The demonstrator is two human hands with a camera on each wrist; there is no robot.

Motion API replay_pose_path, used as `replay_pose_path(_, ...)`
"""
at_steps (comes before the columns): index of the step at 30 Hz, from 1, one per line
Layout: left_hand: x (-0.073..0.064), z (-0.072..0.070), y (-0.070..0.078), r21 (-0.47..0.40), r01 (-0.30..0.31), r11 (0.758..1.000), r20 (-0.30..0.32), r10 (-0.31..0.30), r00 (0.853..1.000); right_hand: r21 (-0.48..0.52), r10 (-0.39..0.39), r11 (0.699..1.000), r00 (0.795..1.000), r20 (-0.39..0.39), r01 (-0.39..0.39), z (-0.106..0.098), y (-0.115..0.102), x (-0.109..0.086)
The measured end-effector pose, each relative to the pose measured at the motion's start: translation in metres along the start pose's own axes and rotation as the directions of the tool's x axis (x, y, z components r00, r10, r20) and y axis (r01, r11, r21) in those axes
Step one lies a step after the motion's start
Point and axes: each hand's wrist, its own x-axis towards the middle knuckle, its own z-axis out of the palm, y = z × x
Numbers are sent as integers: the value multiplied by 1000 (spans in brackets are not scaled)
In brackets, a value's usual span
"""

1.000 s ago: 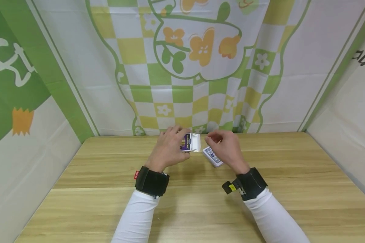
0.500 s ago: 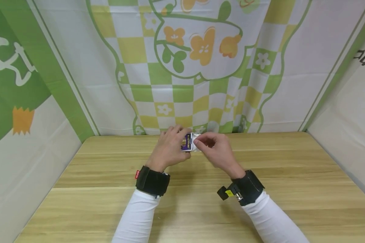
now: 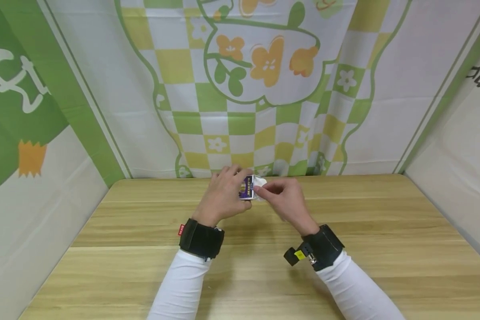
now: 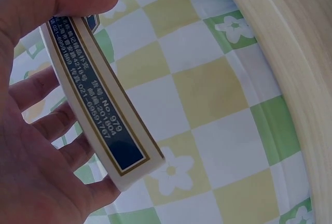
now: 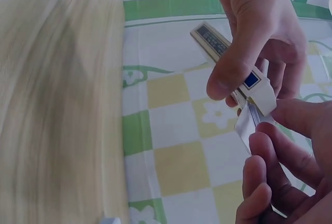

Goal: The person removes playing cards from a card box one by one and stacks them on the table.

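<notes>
My left hand (image 3: 223, 193) grips a small playing card box (image 3: 246, 187), purple and gold on its front. In the left wrist view, the thumb and fingers hold the box along its edges, and a narrow dark-blue printed side (image 4: 98, 92) faces the camera. At the right end the box is open, with white flaps (image 3: 260, 182) sticking out. There, my right hand (image 3: 285, 200) pinches at the mouth of the box between thumb and fingertips. The right wrist view shows those fingertips (image 5: 265, 130) at the flaps; what lies inside the box is mostly hidden.
Both hands are over a light wooden table (image 3: 144, 266), near its back edge. Behind it hangs a checked green, yellow and white curtain (image 3: 240, 124). A small white and bluish corner (image 5: 110, 220) shows at the bottom of the right wrist view.
My right hand has moved left from above the blue-backed deck of cards to the box's open end and pinches there. The deck is now hidden in the head view. The left hand stays put.
</notes>
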Motion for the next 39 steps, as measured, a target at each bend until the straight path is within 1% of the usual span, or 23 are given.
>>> replay_pose_path(3, 0, 0, 0, 0, -3, 1000, 4, 3, 1000, 29, 61, 998, 998, -3, -61, 1, 1, 0)
replay_pose_path(6, 1, 0, 1, 3, -8, 1000, 2, 8, 1000, 67, 129, 989, 992, -1, -129, 2, 1, 0)
replay_pose_path(10, 1, 1, 0, 4, -17, 1000, -5, 17, 1000, 94, 180, 979, 984, 1, -180, 2, 2, 0)
replay_pose_path(15, 1, 2, 0, 5, -24, 1000, -16, 24, 1000, 94, 184, 978, 983, 9, -184, 2, 2, 0)
replay_pose_path(20, 1, 1, 0, 8, -16, 1000, -15, 16, 1000, 94, 175, 980, 984, 25, -176, 2, 2, 0)
replay_pose_path(28, 0, 1, 0, 15, -11, 1000, -10, 11, 1000, 111, 184, 975, 980, 76, -191, 1, 0, 0)
replay_pose_path(34, 0, 1, 1, 16, -11, 1000, -10, 11, 1000, 90, 206, 972, 973, 99, -215, -1, -2, 1)
replay_pose_path(39, 0, 1, 1, 13, -11, 1000, -8, 11, 1000, 74, 223, 969, 964, 142, -235, -4, -4, 1)
